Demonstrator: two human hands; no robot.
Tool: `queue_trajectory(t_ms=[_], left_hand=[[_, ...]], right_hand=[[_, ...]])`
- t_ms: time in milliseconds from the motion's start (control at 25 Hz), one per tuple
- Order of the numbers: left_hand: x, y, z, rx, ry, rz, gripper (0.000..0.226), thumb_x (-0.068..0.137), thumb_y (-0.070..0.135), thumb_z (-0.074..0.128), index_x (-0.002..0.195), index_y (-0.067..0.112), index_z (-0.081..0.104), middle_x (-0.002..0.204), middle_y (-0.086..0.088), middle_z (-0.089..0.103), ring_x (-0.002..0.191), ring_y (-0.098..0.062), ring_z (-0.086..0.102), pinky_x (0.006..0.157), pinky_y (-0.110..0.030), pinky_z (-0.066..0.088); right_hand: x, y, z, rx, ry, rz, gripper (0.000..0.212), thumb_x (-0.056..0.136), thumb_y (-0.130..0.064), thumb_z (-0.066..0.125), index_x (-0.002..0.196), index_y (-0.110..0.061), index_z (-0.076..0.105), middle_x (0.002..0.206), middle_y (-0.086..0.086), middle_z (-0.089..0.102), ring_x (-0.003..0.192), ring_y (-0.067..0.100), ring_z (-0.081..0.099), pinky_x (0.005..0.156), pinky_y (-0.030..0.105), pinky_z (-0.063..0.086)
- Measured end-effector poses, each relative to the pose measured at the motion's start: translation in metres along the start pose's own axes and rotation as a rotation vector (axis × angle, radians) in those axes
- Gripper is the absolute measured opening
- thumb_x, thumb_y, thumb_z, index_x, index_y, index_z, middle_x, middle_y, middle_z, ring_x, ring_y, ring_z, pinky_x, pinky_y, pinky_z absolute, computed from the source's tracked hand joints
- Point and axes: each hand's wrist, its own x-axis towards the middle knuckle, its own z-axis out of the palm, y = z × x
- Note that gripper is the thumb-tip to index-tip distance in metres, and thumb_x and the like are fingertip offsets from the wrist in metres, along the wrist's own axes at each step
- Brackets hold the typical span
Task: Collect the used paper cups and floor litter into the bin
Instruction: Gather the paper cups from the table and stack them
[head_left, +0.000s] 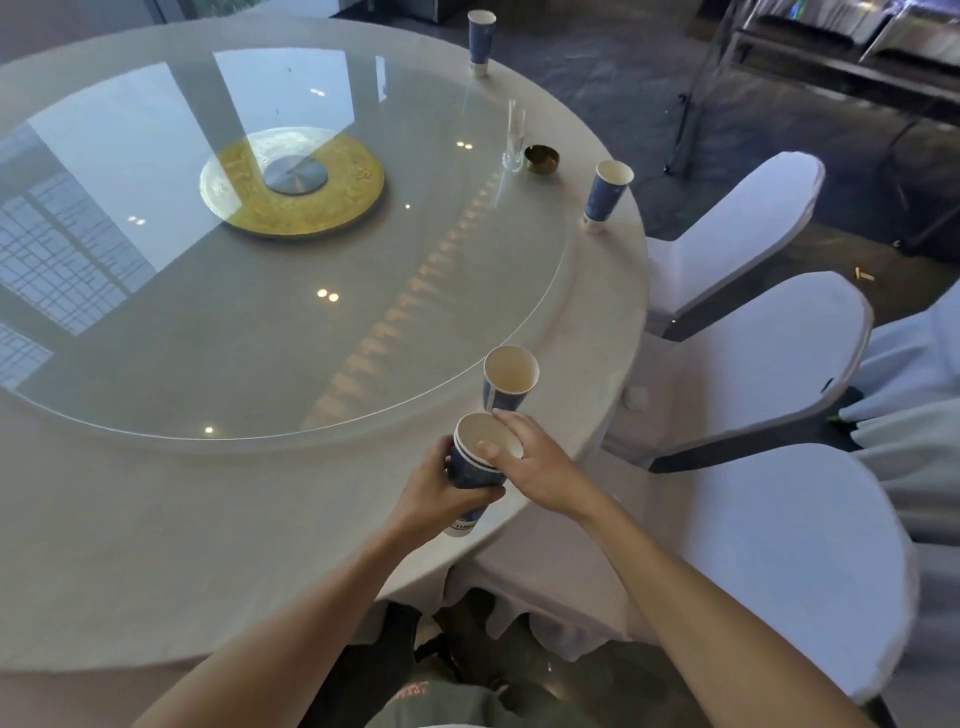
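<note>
My left hand (436, 491) grips a nested stack of blue paper cups (475, 470) over the table's near right edge. My right hand (535, 462) rests on the stack's rim, thumb inside the top cup, fingers over the far edge. Just beyond it a single blue paper cup (509, 379) stands on the tablecloth. Two more blue cups stand along the right rim: one mid-way (605, 195) and one at the far end (480, 39). A small yellowish piece of litter (864, 274) lies on the dark floor at the right. No bin is in view.
The round table (104, 545) has a white cloth and a glass turntable (291, 322) with a gold centre disc (293, 189). A clear glass (514, 137) and a brass ashtray (542, 158) sit near the right rim. White-covered chairs (779, 545) crowd the right side.
</note>
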Motion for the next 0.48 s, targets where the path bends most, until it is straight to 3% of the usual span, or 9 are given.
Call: queue_trajectory(t_ms=[120, 200, 320, 400, 480], left_hand=[[0.005, 0.0, -0.007, -0.023, 0.016, -0.031, 0.065, 0.071, 0.015, 0.092, 0.126, 0.026, 0.059, 0.105, 0.006, 0.073, 0.09, -0.001, 0.073, 0.069, -0.016, 0.057], [0.006, -0.002, -0.013, -0.034, 0.024, -0.05, 0.064, 0.071, 0.017, 0.092, 0.125, 0.025, 0.06, 0.106, 0.004, 0.074, 0.09, -0.002, 0.073, 0.07, -0.017, 0.056], [-0.003, -0.011, -0.025, -0.018, 0.056, -0.096, 0.07, 0.062, 0.033, 0.094, 0.123, 0.031, 0.061, 0.108, 0.006, 0.075, 0.098, -0.011, 0.074, 0.082, -0.034, 0.063], [-0.01, -0.017, -0.032, -0.021, 0.085, -0.14, 0.074, 0.058, 0.039, 0.094, 0.123, 0.035, 0.06, 0.109, 0.008, 0.074, 0.1, -0.014, 0.075, 0.089, -0.043, 0.063], [-0.018, -0.02, -0.037, -0.014, 0.102, -0.152, 0.074, 0.058, 0.039, 0.094, 0.124, 0.034, 0.06, 0.11, 0.009, 0.074, 0.102, -0.013, 0.074, 0.092, -0.044, 0.062]], right_hand=[[0.019, -0.006, -0.006, -0.075, 0.253, -0.029, 0.055, 0.096, -0.04, 0.068, 0.142, -0.013, 0.056, 0.139, 0.006, 0.057, 0.132, 0.021, 0.053, 0.102, 0.026, 0.039], [0.038, -0.005, -0.014, -0.185, 0.412, -0.019, 0.065, 0.09, -0.033, 0.073, 0.147, -0.013, 0.049, 0.145, 0.011, 0.051, 0.134, 0.029, 0.049, 0.106, 0.035, 0.04], [0.068, 0.003, -0.024, -0.467, 0.292, 0.023, 0.085, 0.086, -0.03, 0.073, 0.159, -0.023, 0.031, 0.169, 0.017, 0.016, 0.152, 0.041, 0.023, 0.119, 0.047, 0.032], [0.082, 0.007, -0.029, -0.577, 0.156, 0.051, 0.094, 0.085, -0.036, 0.073, 0.163, -0.033, 0.02, 0.173, 0.013, -0.008, 0.158, 0.041, 0.004, 0.123, 0.051, 0.025], [0.097, 0.009, -0.028, -0.662, 0.077, 0.039, 0.102, 0.083, -0.041, 0.075, 0.164, -0.038, 0.013, 0.172, 0.008, -0.019, 0.158, 0.042, -0.005, 0.125, 0.053, 0.022]])
